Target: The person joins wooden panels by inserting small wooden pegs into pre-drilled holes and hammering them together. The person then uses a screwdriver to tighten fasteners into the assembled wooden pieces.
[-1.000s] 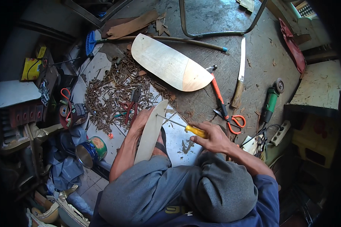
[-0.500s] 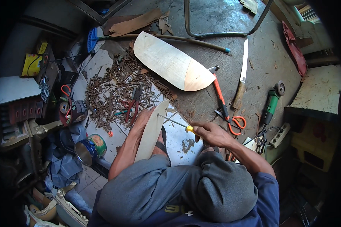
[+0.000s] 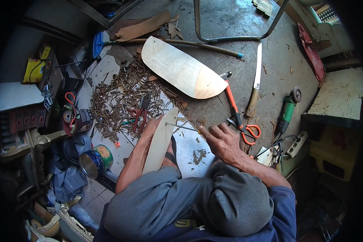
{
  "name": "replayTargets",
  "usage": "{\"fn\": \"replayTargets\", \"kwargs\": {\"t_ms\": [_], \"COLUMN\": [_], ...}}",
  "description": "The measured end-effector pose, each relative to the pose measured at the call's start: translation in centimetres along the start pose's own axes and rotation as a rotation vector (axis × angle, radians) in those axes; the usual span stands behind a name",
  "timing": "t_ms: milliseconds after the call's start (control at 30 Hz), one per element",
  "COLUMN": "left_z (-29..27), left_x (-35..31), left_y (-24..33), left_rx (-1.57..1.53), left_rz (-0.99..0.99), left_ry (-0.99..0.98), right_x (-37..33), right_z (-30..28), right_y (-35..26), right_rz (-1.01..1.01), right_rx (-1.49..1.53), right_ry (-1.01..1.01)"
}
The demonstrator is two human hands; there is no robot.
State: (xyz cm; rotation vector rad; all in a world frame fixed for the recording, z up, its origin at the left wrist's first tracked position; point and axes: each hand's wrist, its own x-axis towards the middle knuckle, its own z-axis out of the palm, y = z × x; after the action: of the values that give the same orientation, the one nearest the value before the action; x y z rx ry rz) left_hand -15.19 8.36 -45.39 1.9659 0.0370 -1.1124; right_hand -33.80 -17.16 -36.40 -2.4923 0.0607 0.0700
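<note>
My left hand (image 3: 150, 130) grips a pale, round-ended board (image 3: 159, 141) from its left side and holds it tilted on edge by my left knee; most of its fingers are behind the board. In my right hand (image 3: 222, 141) is a screwdriver (image 3: 182, 127), its yellow handle almost wholly covered by my closed fingers. The metal shaft points left, its tip at a small spot near the board's upper end. Beyond my hands, a second pale board (image 3: 177, 66) lies flat on the floor.
A heap of rusty screws and nails (image 3: 121, 97) spreads at left, with red-handled pliers (image 3: 141, 115) on it. Right of centre lie a hammer (image 3: 231, 97), orange-handled scissors (image 3: 251, 133), a long knife (image 3: 257, 80) and a green angle grinder (image 3: 287, 113). A tin can (image 3: 97, 160) lies at left.
My right hand has turned on the screwdriver, knuckles now up, and covers more of the yellow handle. The board in my left hand has barely shifted.
</note>
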Motion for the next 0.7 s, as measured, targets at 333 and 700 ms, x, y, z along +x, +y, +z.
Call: {"fn": "replayTargets", "kwargs": {"t_ms": [333, 700], "left_z": [0.7, 0.2], "left_x": [-1.4, -1.8], "left_y": [1.5, 2.0], "left_rx": [-0.042, -0.097], "left_rz": [0.019, -0.067], "left_ry": [0.017, -0.111], "right_x": [-0.5, 1.2], "right_z": [1.2, 1.2], "right_y": [0.5, -0.8], "right_rz": [-0.074, 0.094], "right_rx": [-0.102, -0.202], "right_ry": [0.140, -0.062]}}
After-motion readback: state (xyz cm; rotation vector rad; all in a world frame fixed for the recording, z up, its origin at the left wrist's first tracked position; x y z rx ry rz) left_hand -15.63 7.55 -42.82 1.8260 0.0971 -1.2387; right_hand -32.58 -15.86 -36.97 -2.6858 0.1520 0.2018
